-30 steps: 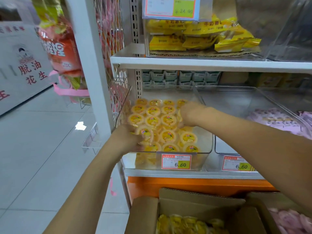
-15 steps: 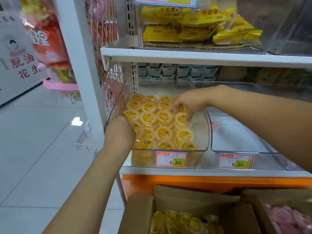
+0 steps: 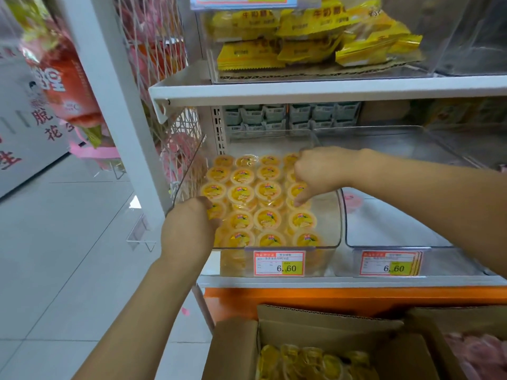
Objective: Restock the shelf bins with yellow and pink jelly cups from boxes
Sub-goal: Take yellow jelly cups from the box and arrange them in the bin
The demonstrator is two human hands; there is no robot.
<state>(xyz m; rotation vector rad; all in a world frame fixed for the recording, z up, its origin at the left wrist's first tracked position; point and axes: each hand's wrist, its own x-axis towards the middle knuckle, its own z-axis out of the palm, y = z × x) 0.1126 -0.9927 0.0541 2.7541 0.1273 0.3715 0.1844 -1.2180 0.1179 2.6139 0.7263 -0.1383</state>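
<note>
Yellow jelly cups (image 3: pixel 267 190) lie in neat rows inside a clear shelf bin (image 3: pixel 337 215). My left hand (image 3: pixel 189 229) is at the bin's left front corner, its fingers bent against the cups there; the fingertips are mostly hidden. My right hand (image 3: pixel 321 174) reaches over the right column, one finger pointing down onto a cup. A single pink jelly cup (image 3: pixel 351 201) lies in the neighbouring clear bin (image 3: pixel 384 231). Below, an open cardboard box (image 3: pixel 236 349) holds more yellow cups (image 3: pixel 310 362), and a second box at the right holds pink cups (image 3: pixel 477 352).
Price tags (image 3: pixel 278 263) reading 6.60 hang on both bins' fronts. The shelf above (image 3: pixel 301 90) carries yellow snack packets (image 3: pixel 315 42). A white upright post (image 3: pixel 120 105) and hanging snack bags (image 3: pixel 63 78) stand at the left, beside a tiled aisle floor (image 3: pixel 68 256).
The view has tilted down and closer. My right hand has lowered from pinching a cup to touching the right column. My left hand stays at the bin's left front.
</note>
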